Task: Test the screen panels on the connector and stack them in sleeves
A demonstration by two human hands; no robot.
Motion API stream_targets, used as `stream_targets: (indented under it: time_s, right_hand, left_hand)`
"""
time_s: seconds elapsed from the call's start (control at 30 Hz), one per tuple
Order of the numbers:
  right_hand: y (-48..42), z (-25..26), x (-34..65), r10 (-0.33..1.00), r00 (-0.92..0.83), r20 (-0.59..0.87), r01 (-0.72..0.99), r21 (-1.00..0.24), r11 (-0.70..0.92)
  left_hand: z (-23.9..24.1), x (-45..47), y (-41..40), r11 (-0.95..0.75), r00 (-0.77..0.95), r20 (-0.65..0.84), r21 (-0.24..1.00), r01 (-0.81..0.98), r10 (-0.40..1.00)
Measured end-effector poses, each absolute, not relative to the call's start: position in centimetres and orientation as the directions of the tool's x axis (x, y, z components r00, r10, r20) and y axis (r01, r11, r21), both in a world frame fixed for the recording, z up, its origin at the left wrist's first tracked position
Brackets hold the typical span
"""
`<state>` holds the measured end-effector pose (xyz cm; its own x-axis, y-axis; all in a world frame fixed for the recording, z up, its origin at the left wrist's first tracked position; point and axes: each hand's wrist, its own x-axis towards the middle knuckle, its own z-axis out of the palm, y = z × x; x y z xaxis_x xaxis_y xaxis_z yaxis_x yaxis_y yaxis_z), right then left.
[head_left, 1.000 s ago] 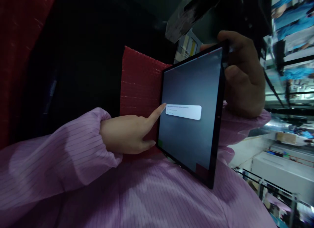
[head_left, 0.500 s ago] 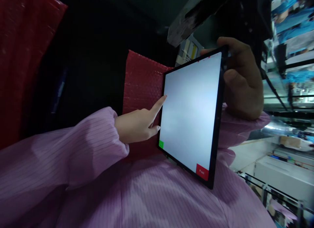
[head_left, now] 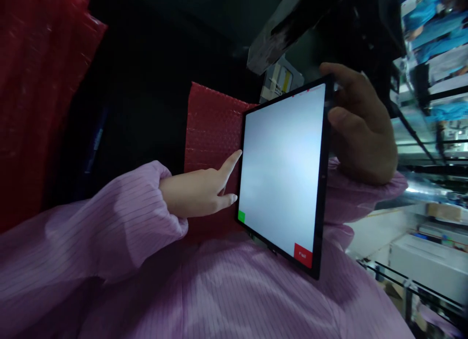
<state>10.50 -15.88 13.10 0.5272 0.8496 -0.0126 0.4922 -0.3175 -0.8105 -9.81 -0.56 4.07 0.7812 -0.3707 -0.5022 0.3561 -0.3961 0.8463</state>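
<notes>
A tablet (head_left: 281, 168) with a black frame stands tilted in front of my torso. Its screen is bright white, with a small green square in the lower left corner and a red "Fail" box at the lower right. My right hand (head_left: 365, 129) grips its right edge, thumb on the front and fingers behind, partly hidden. Reaching in from the left, my left hand (head_left: 199, 190) holds nothing. Its index finger and thumb are stretched apart near the tablet's left edge; I cannot tell whether the fingertip touches the frame. The other fingers are mostly hidden.
Red bubble wrap (head_left: 210, 120) lies behind and left of the tablet. More red wrap (head_left: 40, 76) is at the far left, beside a dark blue pen-like item (head_left: 97, 141). A grey labelled box (head_left: 280, 81) sits behind the tablet. People in blue (head_left: 424, 17) appear at the upper right.
My left hand has drawn back slightly left and down, its index fingertip moving from over the screen to the tablet's left edge. My right hand still grips the tablet, which has tilted slightly.
</notes>
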Motion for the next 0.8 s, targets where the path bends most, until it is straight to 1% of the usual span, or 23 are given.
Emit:
stream_targets:
  time_s: [0.1, 0.23, 0.3, 0.37, 0.4, 0.43, 0.47, 0.53, 0.57, 0.6, 0.67, 0.73, 0.8]
  right_hand:
    - [-16.5, 13.0, 10.2, 0.817, 0.575, -0.030, 0.454, -0.819, -0.350]
    - [-17.2, 13.0, 10.1, 0.770, 0.636, 0.046, 0.512, -0.772, -0.376]
    - [-17.5, 13.5, 10.1, 0.759, 0.650, 0.035, 0.504, -0.768, -0.396]
    - [-18.0, 14.1, 10.1, 0.765, 0.644, 0.016, 0.480, -0.787, -0.387]
    - [-18.3, 14.5, 10.1, 0.770, 0.637, 0.025, 0.475, -0.800, -0.367]
    - [-18.6, 14.9, 10.2, 0.771, 0.635, 0.056, 0.476, -0.814, -0.333]
    - [-18.9, 15.2, 10.2, 0.765, 0.637, 0.098, 0.480, -0.827, -0.293]
    - [-19.4, 15.5, 10.3, 0.730, 0.654, 0.197, 0.486, -0.850, -0.206]
    - [-19.5, 15.6, 10.4, 0.707, 0.666, 0.238, 0.482, -0.861, -0.164]
    - [-19.4, 15.5, 10.5, 0.683, 0.679, 0.268, 0.474, -0.871, -0.129]
    - [-18.9, 14.9, 10.4, 0.658, 0.691, 0.299, 0.449, -0.891, -0.067]
    - [-17.8, 14.0, 10.2, 0.667, 0.684, 0.296, 0.417, -0.908, -0.025]
    - [-16.5, 12.9, 10.0, 0.707, 0.658, 0.260, 0.395, -0.918, -0.031]
  left_hand:
    - [4.0, -9.6, -0.5, -0.381, 0.784, -0.505, 0.847, 0.371, -0.359]
    - [4.1, -9.3, 0.0, -0.304, 0.759, -0.529, 0.846, 0.438, -0.379]
    - [4.1, -9.3, 0.5, -0.238, 0.751, -0.530, 0.848, 0.473, -0.395]
    - [4.1, -9.2, 1.0, -0.122, 0.798, -0.472, 0.878, 0.462, -0.376]
    - [4.1, -9.2, 1.3, -0.041, 0.843, -0.427, 0.898, 0.439, -0.327]
    - [4.1, -9.2, 1.6, 0.053, 0.892, -0.380, 0.913, 0.404, -0.246]
    - [4.2, -9.1, 1.8, 0.151, 0.932, -0.337, 0.922, 0.356, -0.136]
    - [4.6, -8.8, 1.8, 0.318, 0.954, -0.289, 0.914, 0.250, 0.080]
    - [4.9, -8.7, 1.7, 0.375, 0.950, -0.277, 0.904, 0.206, 0.145]
    - [5.2, -8.6, 1.4, 0.412, 0.950, -0.264, 0.894, 0.175, 0.170]
    - [6.1, -8.7, 0.7, 0.432, 0.955, -0.257, 0.885, 0.171, 0.149]
    - [6.9, -9.0, 0.0, 0.408, 0.944, -0.306, 0.883, 0.232, 0.123]
    - [7.2, -9.5, -0.5, 0.392, 0.910, -0.386, 0.868, 0.304, 0.149]
